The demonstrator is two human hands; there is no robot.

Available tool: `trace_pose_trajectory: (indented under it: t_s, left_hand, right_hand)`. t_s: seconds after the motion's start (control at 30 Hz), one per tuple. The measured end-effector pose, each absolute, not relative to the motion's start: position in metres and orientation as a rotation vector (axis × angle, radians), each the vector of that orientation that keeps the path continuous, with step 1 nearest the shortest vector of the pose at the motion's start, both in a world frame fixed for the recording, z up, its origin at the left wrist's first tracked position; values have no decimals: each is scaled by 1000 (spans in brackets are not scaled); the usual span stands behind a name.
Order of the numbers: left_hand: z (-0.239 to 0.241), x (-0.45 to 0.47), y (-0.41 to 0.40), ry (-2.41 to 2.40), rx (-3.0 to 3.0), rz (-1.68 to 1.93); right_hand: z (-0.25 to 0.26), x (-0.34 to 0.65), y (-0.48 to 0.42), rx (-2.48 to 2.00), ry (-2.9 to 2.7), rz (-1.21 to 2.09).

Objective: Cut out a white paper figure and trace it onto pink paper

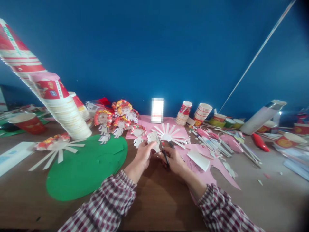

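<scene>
My left hand (144,153) pinches a small white paper cut-out (154,139) in front of me. My right hand (174,159) is closed round black-handled scissors (164,153), whose blades reach up into the white paper. Both hands hover over the brown table (154,193) near its middle. Just behind them lies a white paper cup cut into a sunburst of strips (169,132) on pink paper (205,164). Checked red-and-white sleeves cover both my forearms.
A big green paper disc (87,170) lies left of my hands, with paper-doll figures (118,122) behind it. A tall leaning stack of paper cups (58,103) stands at the left. More cups (202,112), paper strips (217,141) and scraps crowd the right. A blue wall rises behind.
</scene>
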State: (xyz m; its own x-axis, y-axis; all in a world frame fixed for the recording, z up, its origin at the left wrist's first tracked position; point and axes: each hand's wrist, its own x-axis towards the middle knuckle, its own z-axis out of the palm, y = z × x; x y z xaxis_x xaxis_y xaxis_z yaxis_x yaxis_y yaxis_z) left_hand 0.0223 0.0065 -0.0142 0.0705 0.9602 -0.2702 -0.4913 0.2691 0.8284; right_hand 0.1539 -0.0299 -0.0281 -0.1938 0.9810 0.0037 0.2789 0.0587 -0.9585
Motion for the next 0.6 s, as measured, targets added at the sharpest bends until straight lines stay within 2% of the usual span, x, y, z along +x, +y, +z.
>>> trace_pose_trajectory:
  t_s: [0.6]
  left_hand:
    - [-11,21,5,938,666,1132]
  right_hand:
    - [-30,158,-29,-1253,-1598,1164]
